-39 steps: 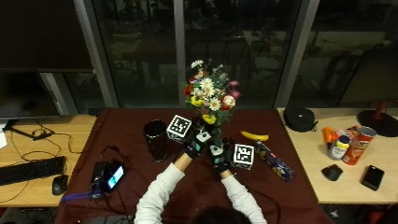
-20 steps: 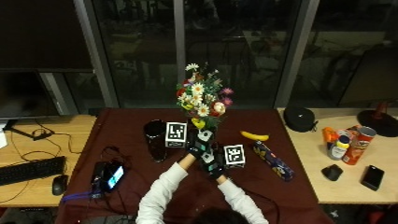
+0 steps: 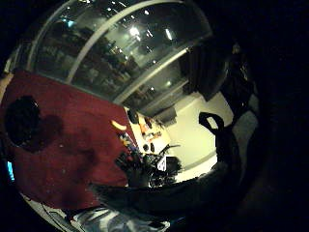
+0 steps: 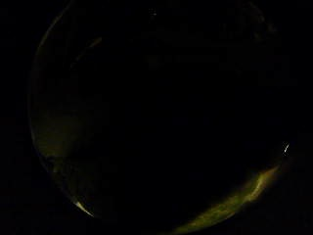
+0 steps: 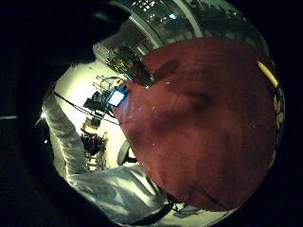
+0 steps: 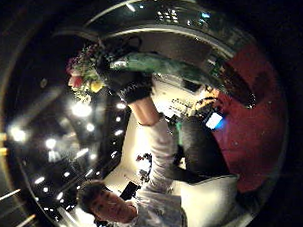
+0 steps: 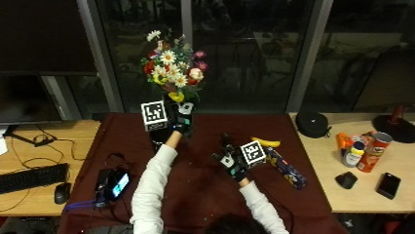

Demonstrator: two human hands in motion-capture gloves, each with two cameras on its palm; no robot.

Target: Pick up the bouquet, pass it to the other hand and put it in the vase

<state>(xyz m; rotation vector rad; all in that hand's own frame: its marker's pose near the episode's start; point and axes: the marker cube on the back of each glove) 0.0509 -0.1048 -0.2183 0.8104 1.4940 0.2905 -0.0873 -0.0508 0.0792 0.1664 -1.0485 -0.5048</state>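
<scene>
My left hand [image 7: 179, 120] grips the stems of the bouquet [image 7: 172, 66] and holds it upright, high over the back of the dark red tablecloth [image 7: 201, 185]. Its flowers are white, red, pink and yellow. My right hand [image 7: 229, 157] hangs open to the right and lower, apart from the bouquet, with its fingers spread. The right thumb side palm view shows the left hand [image 6: 125, 85] around the green wrap [image 6: 165, 67] below the flowers [image 6: 85, 74]. The black vase [image 3: 21, 121] stands on the cloth; in the outside view the vase [image 7: 156, 144] is mostly hidden behind my left forearm.
A banana [image 7: 266, 142] and a long dark packet [image 7: 285, 168] lie right of my right hand. A lit device [image 7: 117, 183] sits at the cloth's left edge. On the left desk are a keyboard [image 7: 29, 178] and a mouse [image 7: 62, 192]; on the right desk, cans [image 7: 373, 151].
My right hand has let go of the stems and dropped away to the right. The left hand now holds the bouquet alone and has carried it left and up.
</scene>
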